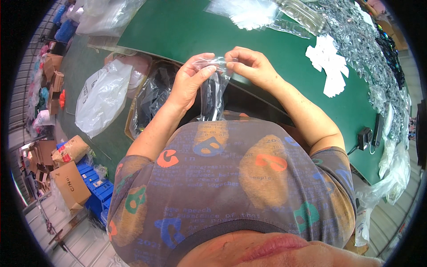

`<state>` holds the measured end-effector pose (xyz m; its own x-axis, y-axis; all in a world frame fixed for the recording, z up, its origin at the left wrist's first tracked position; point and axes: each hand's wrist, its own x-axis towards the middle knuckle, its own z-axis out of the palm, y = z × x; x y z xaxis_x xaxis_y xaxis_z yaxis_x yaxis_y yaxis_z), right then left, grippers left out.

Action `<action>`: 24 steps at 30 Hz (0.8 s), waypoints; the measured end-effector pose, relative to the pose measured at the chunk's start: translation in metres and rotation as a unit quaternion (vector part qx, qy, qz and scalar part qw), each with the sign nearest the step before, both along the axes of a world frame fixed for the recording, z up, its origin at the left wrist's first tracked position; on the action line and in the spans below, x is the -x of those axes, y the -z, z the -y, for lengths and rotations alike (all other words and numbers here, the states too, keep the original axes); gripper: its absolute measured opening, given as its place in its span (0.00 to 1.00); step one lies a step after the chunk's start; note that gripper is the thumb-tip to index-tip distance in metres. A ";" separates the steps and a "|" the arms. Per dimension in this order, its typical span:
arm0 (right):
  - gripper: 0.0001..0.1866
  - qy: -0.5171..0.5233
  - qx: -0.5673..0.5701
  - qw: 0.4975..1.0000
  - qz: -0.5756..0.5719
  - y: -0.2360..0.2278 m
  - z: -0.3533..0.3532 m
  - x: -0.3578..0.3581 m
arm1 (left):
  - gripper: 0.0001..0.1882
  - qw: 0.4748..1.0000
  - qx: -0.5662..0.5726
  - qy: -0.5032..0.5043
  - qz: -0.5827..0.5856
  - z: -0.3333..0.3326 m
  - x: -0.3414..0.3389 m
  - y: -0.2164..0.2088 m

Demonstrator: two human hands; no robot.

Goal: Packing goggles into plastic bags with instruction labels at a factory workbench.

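Observation:
At the near edge of the green table, my left hand pinches one side of the top of a clear plastic bag. My right hand grips the other side between thumb and forefinger. The bag hangs down in front of my shirt, and something long and dark shows inside it; its kind I cannot make out. Just left of the bag is an open carton lined with clear plastic, holding dark contents.
The green table bears white paper slips, flat clear bags and a long heap of small clear packets. A black adapter with a cable sits right. White plastic bag, cardboard box and blue crates are left.

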<state>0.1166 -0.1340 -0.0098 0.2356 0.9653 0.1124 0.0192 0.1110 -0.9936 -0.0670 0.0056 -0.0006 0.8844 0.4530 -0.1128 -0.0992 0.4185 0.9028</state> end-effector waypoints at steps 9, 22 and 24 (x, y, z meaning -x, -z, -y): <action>0.08 0.021 -0.032 0.999 0.031 0.007 -0.002 0.001 | 0.21 1.000 -0.024 0.004 -0.016 0.000 -0.001 0.005; 0.09 0.017 -0.020 0.999 0.020 -0.007 0.000 0.007 | 0.24 0.999 -0.029 0.019 -0.012 0.003 -0.007 -0.001; 0.08 0.029 -0.005 0.999 0.017 -0.007 0.000 0.008 | 0.25 0.999 -0.033 0.020 -0.005 0.005 -0.008 -0.003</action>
<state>0.1085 -0.1344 -0.0024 0.2875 0.9487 0.1318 0.0606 0.1193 -0.9910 -0.0593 0.0002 0.0023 0.9013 0.4233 -0.0918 -0.0749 0.3611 0.9295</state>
